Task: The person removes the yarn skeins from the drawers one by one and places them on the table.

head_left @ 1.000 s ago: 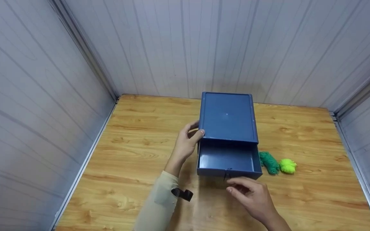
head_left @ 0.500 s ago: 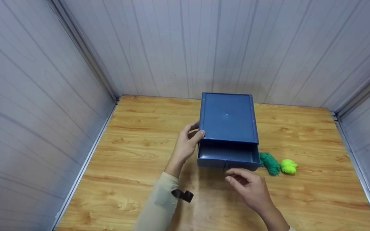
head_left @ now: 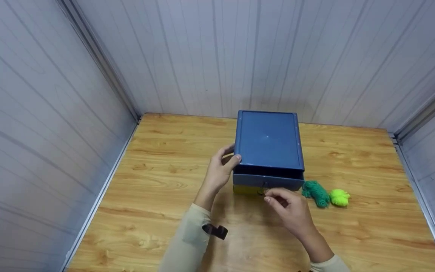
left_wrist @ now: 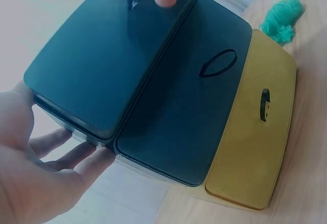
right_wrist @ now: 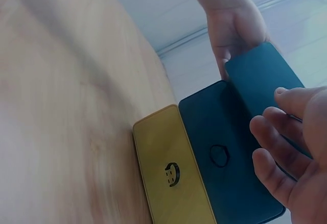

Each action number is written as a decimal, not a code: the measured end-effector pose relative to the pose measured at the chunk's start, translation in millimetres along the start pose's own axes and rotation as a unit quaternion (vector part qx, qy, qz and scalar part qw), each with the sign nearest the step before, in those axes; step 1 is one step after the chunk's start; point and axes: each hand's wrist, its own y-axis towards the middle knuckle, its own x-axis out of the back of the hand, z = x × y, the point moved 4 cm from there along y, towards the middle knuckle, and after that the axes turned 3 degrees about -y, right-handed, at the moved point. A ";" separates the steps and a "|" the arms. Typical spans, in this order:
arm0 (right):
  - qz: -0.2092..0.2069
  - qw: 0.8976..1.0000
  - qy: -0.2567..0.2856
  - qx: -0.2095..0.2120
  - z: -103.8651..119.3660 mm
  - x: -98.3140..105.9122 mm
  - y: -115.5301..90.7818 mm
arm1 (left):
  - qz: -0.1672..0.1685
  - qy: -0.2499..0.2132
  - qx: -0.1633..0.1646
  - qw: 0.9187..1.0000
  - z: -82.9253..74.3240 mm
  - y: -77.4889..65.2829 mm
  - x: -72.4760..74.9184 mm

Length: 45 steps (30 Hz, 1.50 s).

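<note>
Closest to my head camera, pale sleeves (head_left: 187, 241) reach in from the bottom edge, a black strap (head_left: 217, 231) jutting from the left one. Beyond the right cuff I have the right hand (head_left: 293, 215), thumb and forefinger drawn together on the black loop (left_wrist: 131, 2) of the top drawer (head_left: 249, 180); my right wrist feed shows its other fingers loosely curled. Green yarn (head_left: 317, 193) lies just beside the drawer's right corner, with lime yarn (head_left: 339, 197) next to it on the wooden tabletop (head_left: 157, 189). The top drawer stands slightly out, a dark gap behind its front. Below, the middle drawer (left_wrist: 179, 101) and yellow bottom drawer (left_wrist: 250, 127) sit flush. A little farther, the left hand (head_left: 217, 170) grips the blue cabinet (head_left: 268, 138) at its left front corner, thumb over the top edge, fingers against the side. The back wall (head_left: 232, 56) rises behind.
</note>
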 end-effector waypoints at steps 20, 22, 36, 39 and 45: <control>-0.003 1.000 -0.031 0.001 -8.9 -0.9 25.8 | 0.001 0.003 0.007 1.000 -1.2 -0.5 -0.2; 0.000 1.000 -0.029 0.005 -8.7 -1.0 27.2 | -0.001 0.004 0.007 1.000 -1.4 -0.4 0.1; -0.006 1.000 0.019 -0.022 -13.4 7.3 20.5 | -0.002 0.011 -0.005 1.000 -1.7 -0.8 0.6; -0.010 1.000 0.006 -0.026 -19.6 8.1 17.1 | 0.001 0.011 0.000 1.000 -1.6 -1.1 -0.9; 0.013 0.998 -0.039 -0.037 -37.2 -1.2 13.3 | -0.002 0.014 -0.001 1.000 -2.0 -2.6 -0.2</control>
